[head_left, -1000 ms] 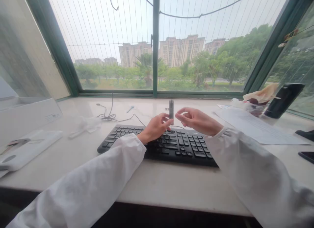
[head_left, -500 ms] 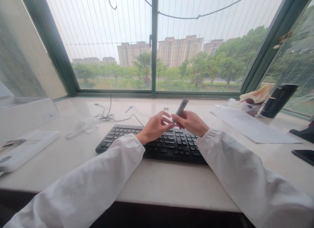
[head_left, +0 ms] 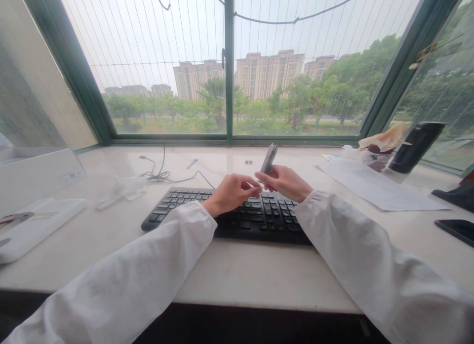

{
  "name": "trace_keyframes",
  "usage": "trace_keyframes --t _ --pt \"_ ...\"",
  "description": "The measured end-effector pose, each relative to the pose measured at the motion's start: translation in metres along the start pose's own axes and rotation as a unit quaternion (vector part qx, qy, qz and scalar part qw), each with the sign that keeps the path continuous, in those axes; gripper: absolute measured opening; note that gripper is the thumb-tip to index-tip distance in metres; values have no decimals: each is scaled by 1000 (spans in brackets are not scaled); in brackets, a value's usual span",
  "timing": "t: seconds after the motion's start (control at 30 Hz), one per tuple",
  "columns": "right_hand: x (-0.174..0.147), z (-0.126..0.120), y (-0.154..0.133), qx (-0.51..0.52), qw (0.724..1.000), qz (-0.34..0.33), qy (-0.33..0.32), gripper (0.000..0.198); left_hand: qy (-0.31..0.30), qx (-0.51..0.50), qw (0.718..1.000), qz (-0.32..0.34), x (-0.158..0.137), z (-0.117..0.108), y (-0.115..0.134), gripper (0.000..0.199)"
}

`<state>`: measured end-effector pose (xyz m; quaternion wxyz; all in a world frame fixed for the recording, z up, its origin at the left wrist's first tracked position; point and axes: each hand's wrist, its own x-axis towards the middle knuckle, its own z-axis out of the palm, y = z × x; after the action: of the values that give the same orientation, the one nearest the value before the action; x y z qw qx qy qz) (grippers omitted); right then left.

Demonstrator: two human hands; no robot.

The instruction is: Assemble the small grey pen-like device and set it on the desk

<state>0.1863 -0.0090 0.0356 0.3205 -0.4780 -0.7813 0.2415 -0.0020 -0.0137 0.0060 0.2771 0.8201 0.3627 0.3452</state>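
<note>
My right hand [head_left: 286, 181] is closed around a slim grey metallic tool [head_left: 268, 158], perhaps a folded multi-tool, which points up and slightly right. Just left of it, my left hand [head_left: 237, 192] has thumb and fingertips pinched together near the tool's lower end. Whatever may be between those left fingers is too small to make out. Both hands are over the black keyboard [head_left: 237, 225], which lies flat on the pale tabletop and is partly covered by them and my white sleeves.
Two tiny dark pieces [head_left: 248, 162] and a small blue item [head_left: 192, 163] lie behind the keyboard, near its cable [head_left: 159, 176]. Left are clear plastic packaging [head_left: 122, 191] and a white box [head_left: 44, 171]. Paper [head_left: 381, 186], a black cylinder [head_left: 416, 147] and a phone [head_left: 457, 230] are right.
My left fingertips have come closer together in a pinch. The grey tool stands a little more upright in my right hand. The whole view has shifted slightly.
</note>
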Motion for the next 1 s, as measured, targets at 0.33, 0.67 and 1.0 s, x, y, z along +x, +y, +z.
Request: trace_keyframes --t 0.33,0.67,1.0 --pt "2 1 4 41 999 11 -11 36 47 14 999 5 1 0 -6 27" --pt "3 -5 6 81 993 17 -78 31 30 47 998 27 0 -1 -5 28" --pt "8 -2 24 90 991 65 -75 23 -26 276 956 100 -2 -2 -12 21"
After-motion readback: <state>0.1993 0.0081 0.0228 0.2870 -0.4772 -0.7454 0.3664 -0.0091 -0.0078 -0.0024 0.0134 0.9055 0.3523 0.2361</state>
